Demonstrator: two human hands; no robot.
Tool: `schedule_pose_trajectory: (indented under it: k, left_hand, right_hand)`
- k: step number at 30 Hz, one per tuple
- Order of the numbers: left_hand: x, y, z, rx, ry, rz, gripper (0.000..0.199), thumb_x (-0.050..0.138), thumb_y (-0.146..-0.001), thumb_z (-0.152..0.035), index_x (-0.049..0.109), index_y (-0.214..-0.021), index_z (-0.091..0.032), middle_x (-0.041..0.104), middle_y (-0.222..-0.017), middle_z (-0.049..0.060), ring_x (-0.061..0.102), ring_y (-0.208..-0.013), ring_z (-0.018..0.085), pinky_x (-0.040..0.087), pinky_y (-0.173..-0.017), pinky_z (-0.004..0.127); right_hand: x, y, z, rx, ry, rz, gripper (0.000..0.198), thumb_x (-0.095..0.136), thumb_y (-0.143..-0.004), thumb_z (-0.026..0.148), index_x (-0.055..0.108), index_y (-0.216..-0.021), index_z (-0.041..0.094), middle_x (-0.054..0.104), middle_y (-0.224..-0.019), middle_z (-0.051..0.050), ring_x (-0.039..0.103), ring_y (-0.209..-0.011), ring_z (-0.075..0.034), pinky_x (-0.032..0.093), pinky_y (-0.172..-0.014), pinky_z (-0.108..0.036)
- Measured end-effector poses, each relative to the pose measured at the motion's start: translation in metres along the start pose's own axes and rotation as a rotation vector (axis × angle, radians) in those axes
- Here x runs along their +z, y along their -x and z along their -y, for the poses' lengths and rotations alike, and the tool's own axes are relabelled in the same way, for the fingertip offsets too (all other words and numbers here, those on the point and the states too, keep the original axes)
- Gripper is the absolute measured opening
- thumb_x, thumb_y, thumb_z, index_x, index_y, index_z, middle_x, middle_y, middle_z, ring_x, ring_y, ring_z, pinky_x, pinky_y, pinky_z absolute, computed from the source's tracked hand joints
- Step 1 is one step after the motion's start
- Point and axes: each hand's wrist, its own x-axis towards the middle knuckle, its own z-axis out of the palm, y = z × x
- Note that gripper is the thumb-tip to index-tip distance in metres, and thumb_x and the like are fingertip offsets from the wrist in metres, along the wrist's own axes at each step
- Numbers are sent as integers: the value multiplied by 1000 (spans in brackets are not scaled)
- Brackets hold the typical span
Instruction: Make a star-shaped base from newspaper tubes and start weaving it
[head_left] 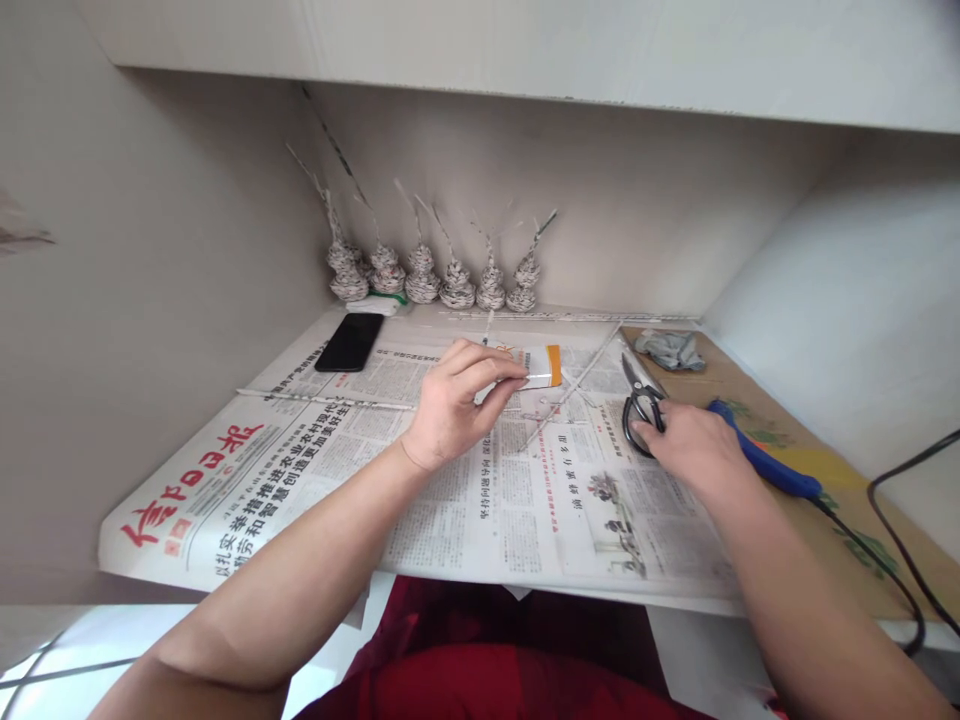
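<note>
My left hand (466, 398) is closed in a pinch on a small white packet with an orange end (541, 367), held over the newspaper near the middle of the table. Thin paper sticks (574, 388) lie crossed just beside and under it. At the right, my right hand (694, 440) has its fingers on the black handle of a pair of scissors (643, 410). The scissors' blades point away toward the back wall. Part of the handle is hidden by my fingers.
Several woven paper gourds (422, 275) line the back wall. A black phone (349, 342) lies on the left of the newspaper (442, 520). On the brown cardboard (847, 500) at right are a grey crumpled cloth (670, 350) and a corded blue-handled tool (772, 460). An overhang (525, 55) spans above.
</note>
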Motion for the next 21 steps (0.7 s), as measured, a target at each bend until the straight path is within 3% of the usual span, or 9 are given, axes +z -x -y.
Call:
schedule_pose_trajectory:
  k: [4, 7, 9, 11, 15, 19, 21]
  left_hand:
    - [0, -1, -1, -8, 21, 3, 9, 69, -87, -17, 71, -95, -20, 74, -92, 3, 66, -87, 14, 53, -82, 31]
    - [0, -1, -1, -11, 43, -10, 10, 70, -86, -16, 71, -95, -19, 74, -91, 3, 67, -87, 15, 52, -82, 32]
    - [0, -1, 0, -15, 57, -12, 11, 71, -85, -15, 71, -95, -19, 74, -91, 4, 67, -87, 15, 52, -81, 32]
    - [0, 0, 0, -18, 71, -5, 11, 71, -85, -15, 71, -95, -19, 74, -90, 4, 67, -86, 15, 53, -81, 32]
    - [0, 1, 1, -33, 78, 8, 12, 70, -86, -17, 70, -98, -19, 73, -93, 4, 67, -90, 16, 54, -85, 33]
    - [-1, 0, 1, -114, 58, -9, 33, 70, -85, -18, 62, -118, -18, 69, -112, 8, 64, -106, 18, 55, -91, 35]
    - [-2, -1, 2, -135, 66, -29, 32, 66, -87, -13, 61, -118, -17, 67, -117, 10, 62, -111, 17, 55, -93, 33]
  right_hand:
    - [-11, 6, 18, -98, -187, -187, 37, 56, -90, 36, 70, -114, 12, 76, -98, -19, 71, -92, -37, 51, -75, -45]
    - [-18, 20, 47, -367, -752, -328, 25, 65, -87, 36, 74, -106, 22, 76, -103, -10, 71, -91, -27, 54, -79, -40]
    - [-20, 29, 71, -530, -1162, -289, 23, 72, -83, 35, 75, -103, 25, 76, -98, -5, 70, -87, -21, 56, -76, -36]
    - [-21, 35, 91, -638, -1391, -239, 20, 77, -80, 30, 76, -100, 26, 76, -93, -2, 69, -83, -18, 57, -73, -34]
    - [-22, 33, 110, -696, -1550, -225, 7, 76, -81, 25, 76, -88, 25, 76, -87, 0, 70, -81, -16, 57, -77, -33]
    - [-32, 24, 105, -650, -1649, -254, 6, 72, -87, 27, 70, -91, 24, 75, -96, -2, 69, -87, -16, 56, -74, -31]
    - [-37, 23, 100, -644, -1697, -270, 6, 68, -90, 29, 67, -93, 24, 74, -92, -2, 70, -87, -17, 56, -74, -32]
